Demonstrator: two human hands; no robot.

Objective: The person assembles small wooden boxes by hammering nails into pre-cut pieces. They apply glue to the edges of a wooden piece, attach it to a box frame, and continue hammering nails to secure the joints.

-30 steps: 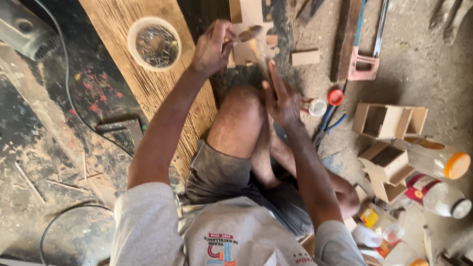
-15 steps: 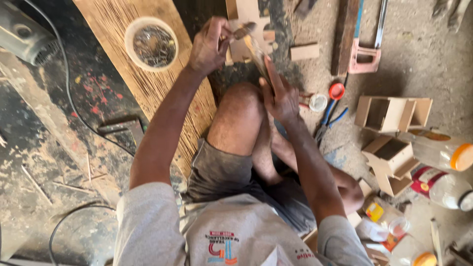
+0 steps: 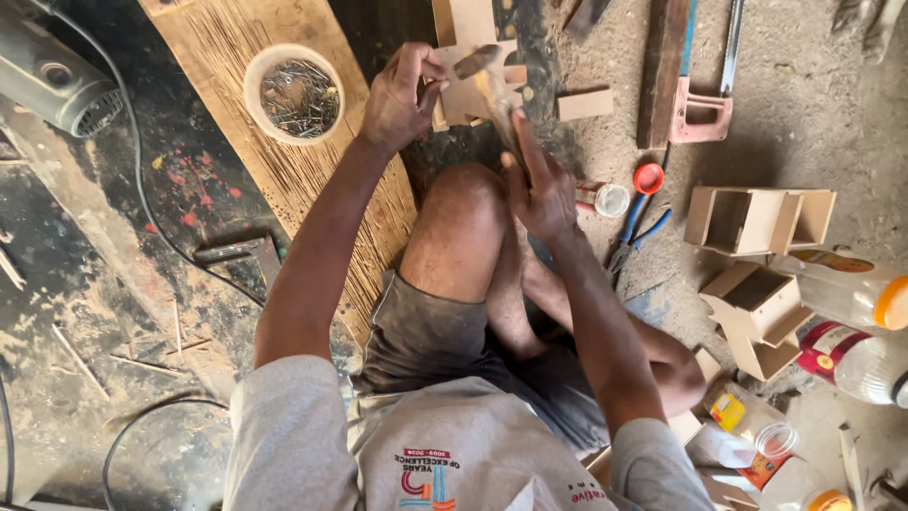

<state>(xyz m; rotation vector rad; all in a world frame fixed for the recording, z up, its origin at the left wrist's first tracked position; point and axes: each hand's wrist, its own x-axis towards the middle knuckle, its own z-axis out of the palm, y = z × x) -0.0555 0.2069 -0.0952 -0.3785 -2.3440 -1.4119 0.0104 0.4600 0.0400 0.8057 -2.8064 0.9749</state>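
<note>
I sit on the floor with one bare knee (image 3: 463, 227) raised. My left hand (image 3: 397, 95) pinches at the edge of a small light wooden assembly (image 3: 463, 95) that rests on the ground beyond the knee. My right hand (image 3: 541, 189) is closed around a wooden hammer handle (image 3: 501, 118). The blurred hammer head (image 3: 478, 61) hangs just above the assembly, close to my left fingers. Whether a nail stands between those fingers is too small to tell.
A round bowl of nails (image 3: 293, 95) sits on a long plank (image 3: 284, 189) to the left, with a grey power tool (image 3: 47, 80) and cable beyond. To the right lie a loose block (image 3: 584, 104), pink-handled saw (image 3: 700, 109), blue pliers (image 3: 638, 232), open wooden boxes (image 3: 757, 218) and plastic bottles (image 3: 851, 293).
The hammer head has shifted slightly back and forth above the wooden assembly. Both hands stay in nearly the same place.
</note>
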